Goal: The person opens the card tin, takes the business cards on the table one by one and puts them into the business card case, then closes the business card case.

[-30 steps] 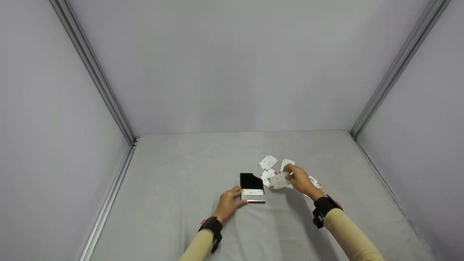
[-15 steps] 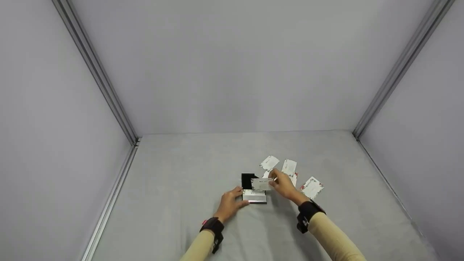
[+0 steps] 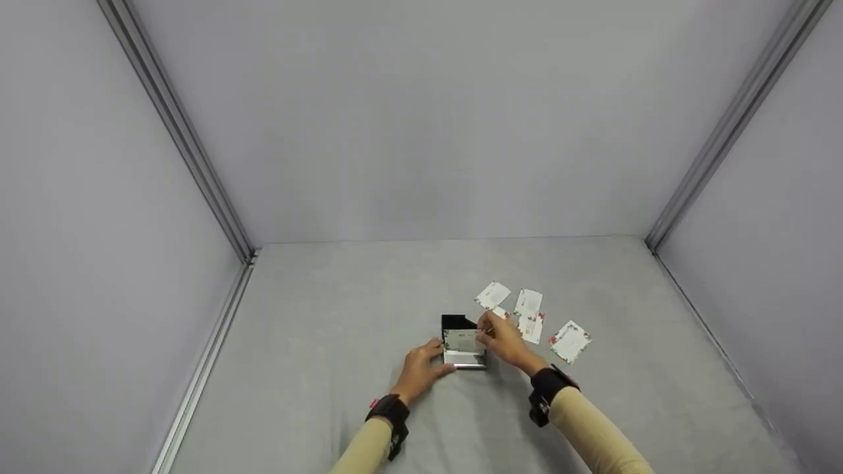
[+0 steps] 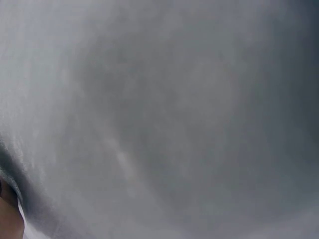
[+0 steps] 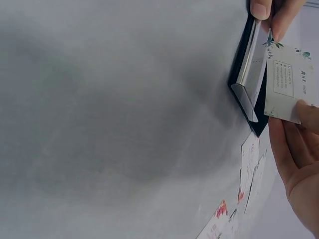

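An open card case (image 3: 459, 323) with a black lid and silver base (image 5: 247, 74) lies on the grey table. My left hand (image 3: 421, 368) holds its left edge, with fingertips (image 5: 266, 10) gripping the silver rim. My right hand (image 3: 504, 342) pinches a white printed card (image 3: 462, 340) (image 5: 289, 82) just over the case's base. Loose cards lie to the right of the case. The left wrist view is only blurred grey surface.
Several loose white cards (image 3: 529, 309) with red and green print lie right of the case, one (image 3: 570, 342) farther out; some show in the right wrist view (image 5: 249, 174). Grey walls with metal rails (image 3: 211, 197) enclose the table (image 3: 329, 316).
My right hand has carried a card leftward from the loose pile to over the open case. The left hand has stayed on the case.
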